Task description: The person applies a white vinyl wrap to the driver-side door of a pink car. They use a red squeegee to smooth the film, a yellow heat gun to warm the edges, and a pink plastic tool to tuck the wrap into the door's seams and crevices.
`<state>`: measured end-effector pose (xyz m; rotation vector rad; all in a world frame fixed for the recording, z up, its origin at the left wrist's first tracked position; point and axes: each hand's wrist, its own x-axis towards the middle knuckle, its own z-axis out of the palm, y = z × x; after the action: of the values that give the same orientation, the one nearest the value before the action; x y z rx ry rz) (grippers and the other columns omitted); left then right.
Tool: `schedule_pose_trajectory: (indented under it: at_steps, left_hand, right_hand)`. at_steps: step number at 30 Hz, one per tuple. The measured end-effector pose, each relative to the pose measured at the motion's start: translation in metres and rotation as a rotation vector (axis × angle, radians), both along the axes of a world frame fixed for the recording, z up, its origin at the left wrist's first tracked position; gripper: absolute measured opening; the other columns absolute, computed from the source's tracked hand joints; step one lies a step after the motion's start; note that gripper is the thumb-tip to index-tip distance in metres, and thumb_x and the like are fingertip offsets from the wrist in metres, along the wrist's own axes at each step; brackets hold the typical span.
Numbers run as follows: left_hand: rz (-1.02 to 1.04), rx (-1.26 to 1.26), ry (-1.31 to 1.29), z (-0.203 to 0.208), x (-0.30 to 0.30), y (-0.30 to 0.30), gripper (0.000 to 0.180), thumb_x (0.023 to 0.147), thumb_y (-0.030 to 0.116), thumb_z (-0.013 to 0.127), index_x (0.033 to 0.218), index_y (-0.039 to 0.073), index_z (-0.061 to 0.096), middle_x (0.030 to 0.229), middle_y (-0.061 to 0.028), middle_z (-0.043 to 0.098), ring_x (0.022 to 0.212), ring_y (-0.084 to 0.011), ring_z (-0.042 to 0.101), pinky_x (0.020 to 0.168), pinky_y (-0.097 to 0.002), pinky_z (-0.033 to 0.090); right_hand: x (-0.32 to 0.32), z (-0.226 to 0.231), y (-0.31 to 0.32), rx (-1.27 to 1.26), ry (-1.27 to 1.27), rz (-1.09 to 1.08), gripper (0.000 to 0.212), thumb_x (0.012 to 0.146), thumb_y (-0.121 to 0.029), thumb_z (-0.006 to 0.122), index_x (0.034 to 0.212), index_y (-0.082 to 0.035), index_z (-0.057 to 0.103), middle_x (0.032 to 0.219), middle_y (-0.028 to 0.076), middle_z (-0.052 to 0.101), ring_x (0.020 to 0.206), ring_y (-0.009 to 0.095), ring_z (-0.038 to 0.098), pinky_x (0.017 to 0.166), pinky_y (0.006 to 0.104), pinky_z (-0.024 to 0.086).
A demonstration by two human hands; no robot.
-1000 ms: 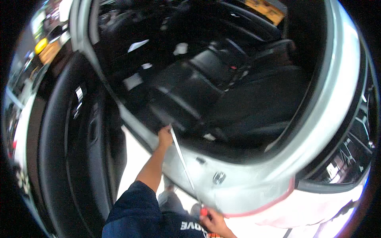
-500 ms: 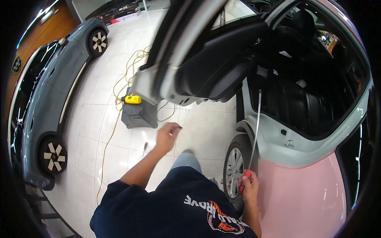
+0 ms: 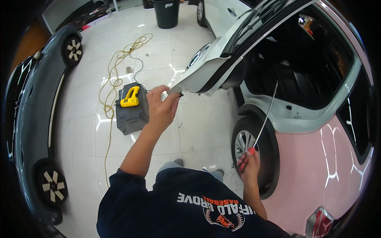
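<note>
My left hand (image 3: 162, 108) is raised at the free edge of the open light-coloured car door (image 3: 208, 71), its fingertips at the door's corner. A small dark piece (image 3: 181, 95) shows at the thumb and finger, too small to name. In my right hand (image 3: 251, 164) is a tool with a red-and-black handle (image 3: 244, 160) and a long thin metal shaft (image 3: 266, 113). The shaft slants up past the rear wheel (image 3: 243, 142), and its far end shows against the dark car interior (image 3: 301, 75). Whether it touches anything there I cannot tell.
A grey case (image 3: 131, 119) stands on the tiled floor with a yellow power tool (image 3: 130, 98) on it. Yellow cord (image 3: 115, 81) lies looped alongside. A dark car (image 3: 39, 99) is parked at left, a black bin (image 3: 166, 14) stands beyond, and pink bodywork (image 3: 305, 162) borders my right.
The door has swung nearer the car body, and its outer side shows now. My left hand has risen to the door's edge. My view has shifted; the right hand still grips the tool.
</note>
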<state>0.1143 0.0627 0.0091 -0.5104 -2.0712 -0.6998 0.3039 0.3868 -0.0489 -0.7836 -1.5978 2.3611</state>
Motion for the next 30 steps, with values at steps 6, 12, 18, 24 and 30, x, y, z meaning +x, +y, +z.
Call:
schedule_pose_trajectory:
  at_steps: [6, 12, 18, 24, 30]
  left_hand:
    - [-0.178, -0.003, 0.106, -0.02, -0.034, 0.006, 0.02, 0.073, 0.0, 0.077, 0.09, 0.006, 0.069, 0.134, -0.0203, 0.049, 0.116, -0.0356, 0.053, 0.094, -0.0399, 0.046]
    - [-0.286, 0.106, 0.068, -0.027, -0.047, 0.005, 0.02, 0.076, -0.004, 0.074, 0.093, 0.001, 0.065, 0.127, -0.0182, 0.053, 0.11, -0.0347, 0.057, 0.086, -0.0387, 0.051]
    - [-0.356, 0.049, 0.032, -0.025, -0.054, -0.006, 0.021, 0.074, -0.003, 0.076, 0.089, 0.0, 0.062, 0.128, -0.0182, 0.051, 0.111, -0.0344, 0.056, 0.088, -0.039, 0.051]
    - [-0.44, -0.005, -0.044, -0.019, -0.061, -0.01, 0.02, 0.074, -0.002, 0.076, 0.09, 0.001, 0.064, 0.13, -0.0186, 0.05, 0.112, -0.0352, 0.057, 0.089, -0.0387, 0.052]
    - [-0.457, -0.088, 0.022, -0.016, -0.065, -0.008, 0.017, 0.077, -0.001, 0.075, 0.088, 0.004, 0.064, 0.135, -0.0201, 0.047, 0.113, -0.0365, 0.058, 0.089, -0.0393, 0.053]
  right_hand:
    - [0.045, 0.013, -0.048, 0.074, -0.027, -0.064, 0.021, 0.096, -0.011, 0.051, 0.115, -0.002, 0.052, 0.077, 0.007, 0.057, 0.059, 0.016, 0.056, 0.054, 0.0295, 0.048]
    - [0.085, 0.014, -0.053, 0.174, -0.133, -0.165, 0.024, 0.096, -0.012, 0.05, 0.118, -0.001, 0.051, 0.077, 0.008, 0.057, 0.058, 0.016, 0.056, 0.053, 0.0284, 0.047]
    - [0.084, 0.017, -0.069, 0.194, -0.202, -0.164, 0.025, 0.096, -0.011, 0.05, 0.119, 0.0, 0.051, 0.078, 0.008, 0.057, 0.058, 0.015, 0.057, 0.053, 0.0265, 0.047]
    - [0.07, 0.015, -0.076, 0.241, -0.21, 0.022, 0.025, 0.096, -0.011, 0.05, 0.118, 0.001, 0.05, 0.077, 0.006, 0.057, 0.06, 0.014, 0.056, 0.057, 0.0279, 0.047]
    - [0.046, 0.015, -0.07, 0.321, -0.217, 0.075, 0.031, 0.095, -0.013, 0.048, 0.121, 0.004, 0.049, 0.076, 0.007, 0.056, 0.059, 0.013, 0.055, 0.052, 0.0255, 0.044]
